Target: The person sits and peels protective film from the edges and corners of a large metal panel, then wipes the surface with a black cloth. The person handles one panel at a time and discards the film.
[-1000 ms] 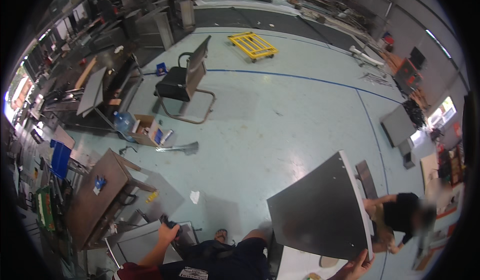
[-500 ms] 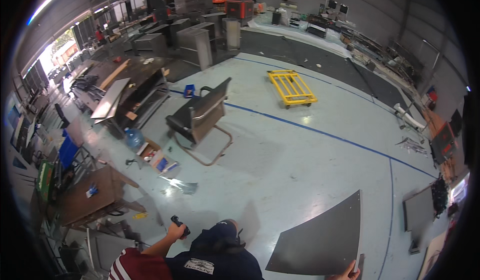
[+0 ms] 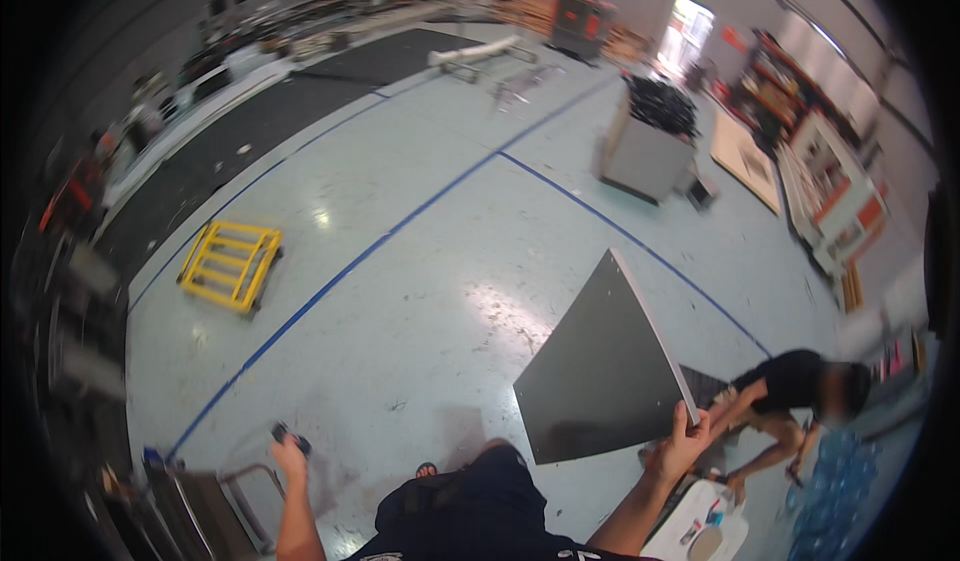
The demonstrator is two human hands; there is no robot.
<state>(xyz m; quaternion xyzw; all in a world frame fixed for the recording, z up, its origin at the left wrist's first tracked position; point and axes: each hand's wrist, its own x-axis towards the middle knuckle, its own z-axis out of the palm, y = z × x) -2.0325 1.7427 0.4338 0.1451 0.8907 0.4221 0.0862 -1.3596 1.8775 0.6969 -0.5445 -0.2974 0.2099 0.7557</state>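
My left hand (image 3: 292,455) is low on the left, closed around a small black handheld object (image 3: 281,431) whose kind is too blurred to make out. On the right, my right hand (image 3: 688,443) grips the edge of a large dark grey sheet panel (image 3: 600,376) with a pale narrow flange. The panel hangs tilted over the floor, its far corner pointing away from me. My thumb shows on the flange; the other fingers are partly hidden.
A person (image 3: 790,401) crouches at the right, beside a white stool (image 3: 710,521) bearing small items and a cluster of blue water bottles (image 3: 835,491). A yellow cart (image 3: 230,266) stands left, a chair (image 3: 215,506) lower left. Farther off is a grey box (image 3: 645,151) piled with black material.
My view has swung right, so the yellow cart now appears at the left and the crouching person has come into sight. The panel stays in my right hand, now higher in view.
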